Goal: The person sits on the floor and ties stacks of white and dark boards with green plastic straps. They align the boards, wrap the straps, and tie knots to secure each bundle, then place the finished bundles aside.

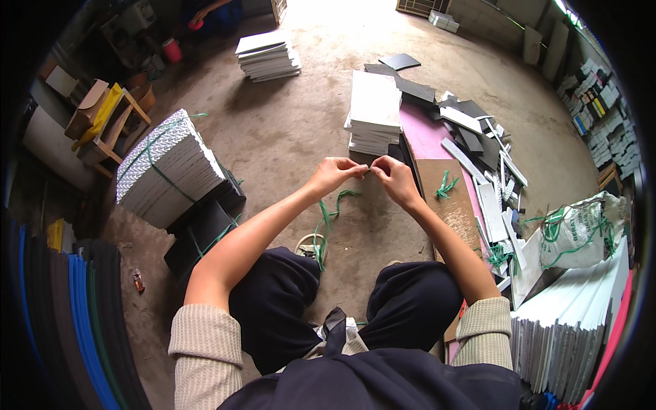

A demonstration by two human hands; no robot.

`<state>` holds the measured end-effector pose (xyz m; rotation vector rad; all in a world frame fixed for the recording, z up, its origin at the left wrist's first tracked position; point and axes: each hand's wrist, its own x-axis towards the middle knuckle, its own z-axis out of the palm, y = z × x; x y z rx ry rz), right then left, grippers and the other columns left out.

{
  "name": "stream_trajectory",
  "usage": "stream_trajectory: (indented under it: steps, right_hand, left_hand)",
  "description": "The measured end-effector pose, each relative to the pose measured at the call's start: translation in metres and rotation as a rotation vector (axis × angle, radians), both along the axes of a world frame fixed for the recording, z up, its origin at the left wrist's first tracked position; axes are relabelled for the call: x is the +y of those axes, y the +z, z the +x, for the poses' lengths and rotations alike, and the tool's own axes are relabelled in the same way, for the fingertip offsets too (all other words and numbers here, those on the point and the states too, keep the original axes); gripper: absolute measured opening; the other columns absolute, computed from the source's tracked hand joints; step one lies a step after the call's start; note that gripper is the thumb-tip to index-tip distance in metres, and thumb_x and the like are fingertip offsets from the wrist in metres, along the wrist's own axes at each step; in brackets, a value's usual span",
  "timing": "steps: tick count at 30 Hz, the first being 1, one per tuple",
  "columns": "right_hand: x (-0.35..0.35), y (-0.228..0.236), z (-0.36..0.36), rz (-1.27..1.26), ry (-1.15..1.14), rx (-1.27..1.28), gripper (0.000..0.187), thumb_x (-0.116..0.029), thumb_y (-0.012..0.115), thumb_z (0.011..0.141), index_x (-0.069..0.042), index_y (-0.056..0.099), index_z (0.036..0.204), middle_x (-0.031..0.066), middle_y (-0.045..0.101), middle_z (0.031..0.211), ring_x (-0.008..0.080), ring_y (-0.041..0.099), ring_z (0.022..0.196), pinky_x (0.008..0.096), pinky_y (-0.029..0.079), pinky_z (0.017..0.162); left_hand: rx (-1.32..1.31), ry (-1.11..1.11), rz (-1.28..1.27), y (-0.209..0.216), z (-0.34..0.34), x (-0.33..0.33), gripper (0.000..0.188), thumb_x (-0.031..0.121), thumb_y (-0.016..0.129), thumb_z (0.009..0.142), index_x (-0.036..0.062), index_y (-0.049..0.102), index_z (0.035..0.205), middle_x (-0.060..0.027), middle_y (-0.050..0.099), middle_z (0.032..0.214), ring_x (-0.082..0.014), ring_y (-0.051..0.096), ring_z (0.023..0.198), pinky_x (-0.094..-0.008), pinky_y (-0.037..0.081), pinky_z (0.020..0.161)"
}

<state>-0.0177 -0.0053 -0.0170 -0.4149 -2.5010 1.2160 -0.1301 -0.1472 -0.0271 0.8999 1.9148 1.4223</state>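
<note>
My left hand [336, 175] and my right hand [396, 179] meet in front of me, over the floor between my knees and a stack of white sheets [374, 102]. Both are closed in a pinch, thumbs against fingers, fingertips almost touching. Something small and dark shows between the tips, too small to name. Below my left hand a loose green plastic string [326, 222] trails down toward my foot; whether either hand holds an end of it, I cannot tell. The white stack stands just beyond my hands.
A tied bundle of white sheets [171, 171] stands at left on black sheets [205, 236]. Another white stack [266, 58] lies farther back. Offcuts [488, 157] and a brown board [444, 212] lie at right, near a white sack [581, 232]. A person [215, 10] sits at the far left.
</note>
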Motion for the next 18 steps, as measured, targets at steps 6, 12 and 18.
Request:
stream_trajectory:
  steps: [6,12,18]
  right_hand:
    - [-0.005,0.008,0.002,-0.043,0.074,0.079,0.032,-0.023,0.062,0.076,-0.004,0.053,0.100,0.0129,0.058,0.093,0.0215,0.059,0.076,0.0312,0.046,0.070]
    - [-0.004,0.006,0.002,0.328,0.093,0.001,0.022,-0.024,0.054,0.081,-0.004,0.053,0.092,0.0145,0.056,0.089,0.0299,0.057,0.080,0.0383,0.045,0.069]
    - [-0.018,0.016,-0.003,0.425,-0.003,-0.076,0.024,-0.026,0.043,0.086,-0.005,0.053,0.086,0.0142,0.056,0.089,0.0329,0.056,0.083,0.0418,0.045,0.068]
  left_hand:
    - [0.154,0.014,-0.192,0.004,-0.013,0.003,0.035,0.039,0.053,0.081,0.0062,0.065,0.076,-0.0015,0.058,0.065,-0.0073,0.051,0.063,-0.0231,0.038,0.059]
    - [0.107,0.041,-0.216,0.008,-0.002,0.020,0.033,0.035,0.056,0.074,0.0036,0.062,0.070,-0.0002,0.054,0.060,-0.0078,0.048,0.061,-0.0237,0.037,0.058]
    - [0.109,0.257,-0.198,0.010,-0.009,0.039,0.024,0.027,0.063,0.065,0.0027,0.059,0.063,-0.0035,0.056,0.054,-0.0129,0.055,0.056,-0.0293,0.041,0.052]
